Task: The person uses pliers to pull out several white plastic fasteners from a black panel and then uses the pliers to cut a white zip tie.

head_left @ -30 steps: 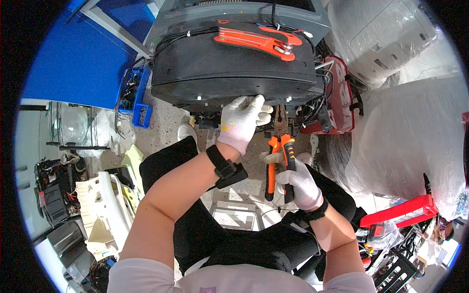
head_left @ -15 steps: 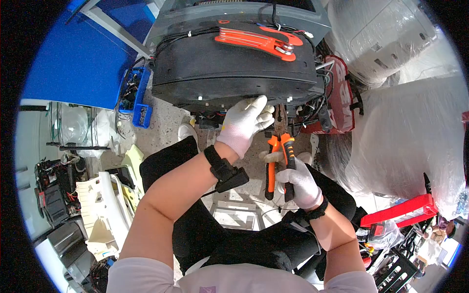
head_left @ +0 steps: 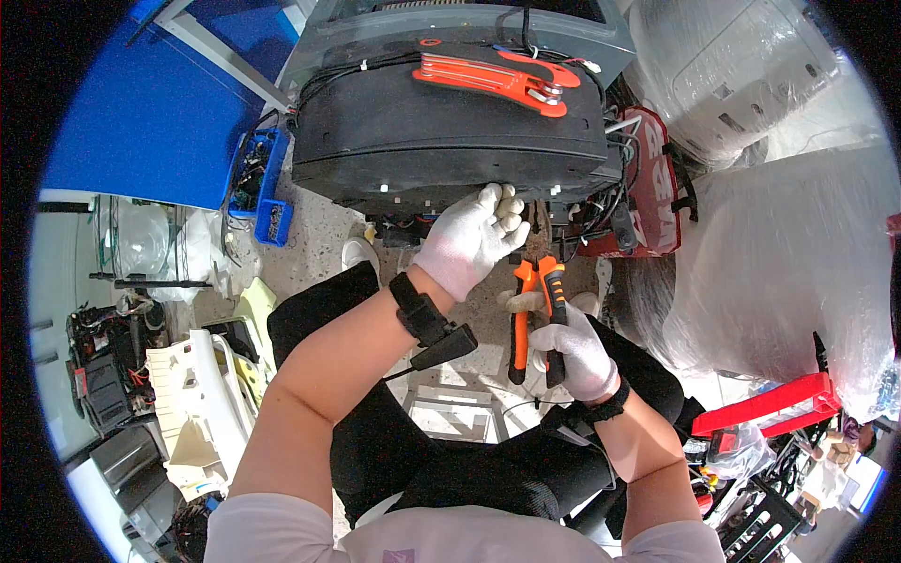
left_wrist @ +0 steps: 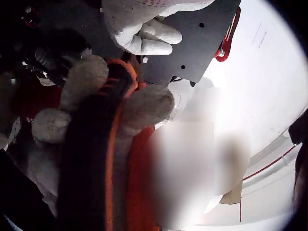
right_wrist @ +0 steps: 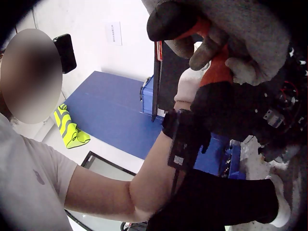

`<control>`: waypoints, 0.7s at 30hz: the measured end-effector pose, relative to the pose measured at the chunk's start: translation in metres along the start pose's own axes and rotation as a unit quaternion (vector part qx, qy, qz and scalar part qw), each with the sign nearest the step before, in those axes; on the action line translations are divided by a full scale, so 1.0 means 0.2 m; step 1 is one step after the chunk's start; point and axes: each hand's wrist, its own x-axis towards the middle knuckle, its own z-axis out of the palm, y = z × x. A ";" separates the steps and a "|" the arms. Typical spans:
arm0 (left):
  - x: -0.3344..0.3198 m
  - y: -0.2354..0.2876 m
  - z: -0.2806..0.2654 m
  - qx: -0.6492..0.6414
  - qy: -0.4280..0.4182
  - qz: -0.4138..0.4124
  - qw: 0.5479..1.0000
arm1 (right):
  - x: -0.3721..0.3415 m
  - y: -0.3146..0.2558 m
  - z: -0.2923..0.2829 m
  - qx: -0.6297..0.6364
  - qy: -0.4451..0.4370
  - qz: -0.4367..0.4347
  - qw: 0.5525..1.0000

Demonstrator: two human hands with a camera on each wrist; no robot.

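The left hand (head_left: 472,242), in a white glove, has bent fingers beside the lower edge of a black panel (head_left: 450,169); whether they hold anything small is unclear. From the left wrist, the left hand (left_wrist: 144,29) appears at the top against the dark plate. The right hand (head_left: 577,352) grips orange-and-black pliers (head_left: 522,328) by the handles, which stand apart. Their metal head points at the panel's underside, just right of the left fingertips. Gloved fingers (left_wrist: 149,108) wrap the handles in the left wrist view. The right wrist view shows the right hand (right_wrist: 255,38) around the pliers (right_wrist: 216,72).
A red folding hex key set (head_left: 488,83) lies on the black housing. Cables (head_left: 610,216) hang at its right end. Blue parts bins (head_left: 272,222) stand left, plastic-wrapped pieces (head_left: 779,253) right. The person's black-clad knees (head_left: 324,310) flank the work area.
The left hand has turned at the wrist and shifted slightly left and down; its fingers look more spread. The right hand and pliers have barely moved.
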 end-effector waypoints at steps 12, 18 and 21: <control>-0.05 -0.01 0.13 0.261 0.172 0.104 0.944 | -0.01 -0.01 0.00 -0.012 0.002 0.004 1.000; -0.02 0.01 0.03 0.154 0.092 0.048 0.983 | -0.01 0.00 -0.01 -0.020 0.005 -0.015 1.000; -0.02 0.01 0.04 0.081 0.058 0.014 0.995 | -0.01 0.00 -0.01 -0.021 0.008 -0.004 1.000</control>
